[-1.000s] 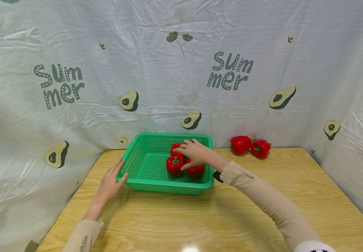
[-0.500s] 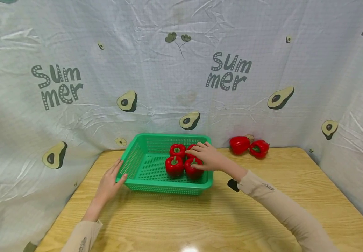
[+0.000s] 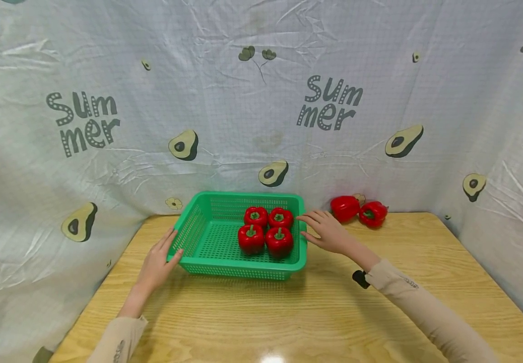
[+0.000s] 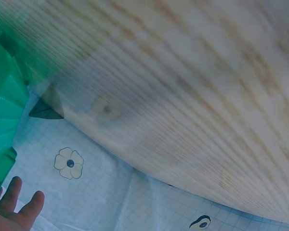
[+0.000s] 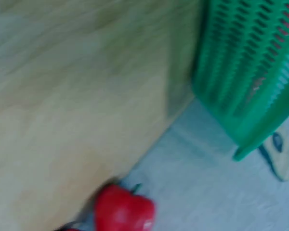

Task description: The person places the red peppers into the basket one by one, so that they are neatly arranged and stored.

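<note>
1. Fingers of the right hand (image 3: 327,233) reach out nearly straight at the basket's right rim, the thumb well apart from them; I can't tell whether their tips touch the plastic.
2. Over on the other side, the left hand (image 3: 154,262) rests on the rim by the near left corner, its fingers extended and the thumb spread away from them.
3. Between the two hands sits the green basket (image 3: 239,263), on the wooden table (image 3: 243,322).
4. Four red peppers (image 3: 251,240) stand in its right half, two by two and close together, stems up.
5. Two more peppers (image 3: 345,208) lie on the table beyond the right hand, just beside each other, near the cloth.
6. Both arms wear beige sleeves (image 3: 425,312), and a small black object (image 3: 361,279) shows at the right wrist.
7. Behind everything hangs a pale cloth (image 3: 225,91) printed with avocados and "summer".
</note>
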`<state>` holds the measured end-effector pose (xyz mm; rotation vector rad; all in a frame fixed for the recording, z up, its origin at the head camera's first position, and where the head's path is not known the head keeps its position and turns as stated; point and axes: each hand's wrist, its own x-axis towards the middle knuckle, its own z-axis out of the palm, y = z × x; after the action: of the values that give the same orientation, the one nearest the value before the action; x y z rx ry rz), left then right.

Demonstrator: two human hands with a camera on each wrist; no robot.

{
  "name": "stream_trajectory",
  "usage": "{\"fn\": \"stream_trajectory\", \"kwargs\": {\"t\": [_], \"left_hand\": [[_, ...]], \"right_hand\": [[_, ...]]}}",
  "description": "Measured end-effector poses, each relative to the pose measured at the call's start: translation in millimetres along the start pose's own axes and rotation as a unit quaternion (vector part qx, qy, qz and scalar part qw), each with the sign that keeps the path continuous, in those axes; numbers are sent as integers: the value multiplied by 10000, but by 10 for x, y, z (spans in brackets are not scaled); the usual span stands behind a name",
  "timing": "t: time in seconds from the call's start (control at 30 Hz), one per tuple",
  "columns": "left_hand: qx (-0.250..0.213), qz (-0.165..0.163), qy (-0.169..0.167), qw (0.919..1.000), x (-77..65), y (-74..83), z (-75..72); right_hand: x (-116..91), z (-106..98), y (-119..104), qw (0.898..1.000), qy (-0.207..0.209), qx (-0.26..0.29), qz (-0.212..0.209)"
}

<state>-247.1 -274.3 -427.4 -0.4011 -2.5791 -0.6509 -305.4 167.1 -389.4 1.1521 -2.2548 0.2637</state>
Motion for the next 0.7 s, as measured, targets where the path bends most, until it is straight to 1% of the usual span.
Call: {"fn": "stream_trajectory", "kwargs": {"t": [0.07, 0.27, 0.43, 0.5, 0.7], "left_hand": [[-13, 2, 10, 10000, 4, 3, 0], [-2, 49, -14, 10000, 4, 3, 2], [0, 31, 1, 10000, 2, -1, 3], [2, 24, 9, 10000, 2, -3, 3], [23, 46, 20, 10000, 5, 2, -1]], "right_hand": [[-83, 12, 50, 9999, 90, 15, 61], [-323, 51, 209, 9985, 538, -73, 0], [-527, 82, 411, 9968, 785, -146, 67], [-615, 82, 505, 9961, 836, -255, 151], [-869, 24, 780, 9947, 620, -677, 465]]}}
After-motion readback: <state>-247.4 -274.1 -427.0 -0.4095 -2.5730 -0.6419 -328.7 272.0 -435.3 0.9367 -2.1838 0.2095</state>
